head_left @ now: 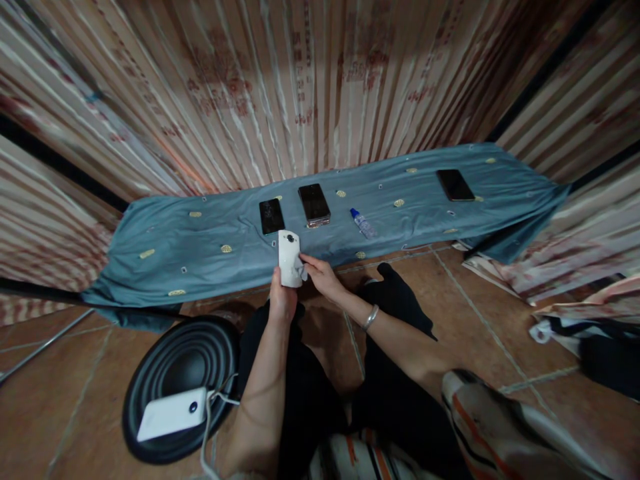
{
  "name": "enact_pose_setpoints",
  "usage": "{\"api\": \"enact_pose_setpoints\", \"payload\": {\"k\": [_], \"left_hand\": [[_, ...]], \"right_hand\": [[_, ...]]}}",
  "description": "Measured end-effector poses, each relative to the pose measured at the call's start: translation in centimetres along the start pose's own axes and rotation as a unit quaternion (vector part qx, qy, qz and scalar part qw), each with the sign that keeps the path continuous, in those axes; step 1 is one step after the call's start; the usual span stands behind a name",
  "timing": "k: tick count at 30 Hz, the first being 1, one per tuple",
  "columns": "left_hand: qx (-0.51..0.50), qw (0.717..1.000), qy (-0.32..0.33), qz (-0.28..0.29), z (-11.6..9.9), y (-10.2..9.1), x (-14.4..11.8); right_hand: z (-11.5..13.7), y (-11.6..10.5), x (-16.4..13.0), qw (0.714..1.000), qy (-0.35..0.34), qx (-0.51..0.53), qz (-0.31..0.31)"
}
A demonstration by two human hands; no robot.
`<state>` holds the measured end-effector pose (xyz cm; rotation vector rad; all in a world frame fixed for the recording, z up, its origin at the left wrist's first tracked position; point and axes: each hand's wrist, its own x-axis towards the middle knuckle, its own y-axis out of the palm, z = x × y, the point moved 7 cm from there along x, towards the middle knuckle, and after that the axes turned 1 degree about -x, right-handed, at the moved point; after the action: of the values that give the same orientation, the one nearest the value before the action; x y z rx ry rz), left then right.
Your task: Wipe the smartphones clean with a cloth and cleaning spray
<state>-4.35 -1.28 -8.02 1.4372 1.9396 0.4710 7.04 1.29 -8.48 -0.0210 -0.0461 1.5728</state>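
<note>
A white smartphone (289,257) is held upright above the near edge of the cloth, its back with the camera lens facing me. My left hand (283,297) is closed around its lower left side. At the phone's right edge, my right hand (323,275) pinches a small greyish-white cloth (302,269) against it. Just beyond lie a dark phone (271,216) and a stack of phones (315,204) with a black screen on top. To their right is a clear spray bottle (364,224) with a blue cap.
A blue-green cloth (210,230) covers the long low table; another dark phone (455,185) lies at its right. On the floor at left, a white power bank (173,413) with a cable (206,437) rests on a black round stool (135,380). Striped curtains (320,87) hang behind.
</note>
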Motion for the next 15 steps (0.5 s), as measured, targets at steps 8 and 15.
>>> {"api": "enact_pose_setpoints", "payload": {"k": [8, 15], "left_hand": [[-0.007, 1.000, -0.011, -0.009, -0.4, -0.1, 0.0], [-0.013, 0.999, -0.042, -0.013, -0.5, 0.3, 0.1]], "right_hand": [[-0.5, 0.5, -1.2, 0.998, 0.034, 0.042, 0.021], [0.1, 0.2, -1.9, 0.995, 0.059, 0.073, 0.045]]}}
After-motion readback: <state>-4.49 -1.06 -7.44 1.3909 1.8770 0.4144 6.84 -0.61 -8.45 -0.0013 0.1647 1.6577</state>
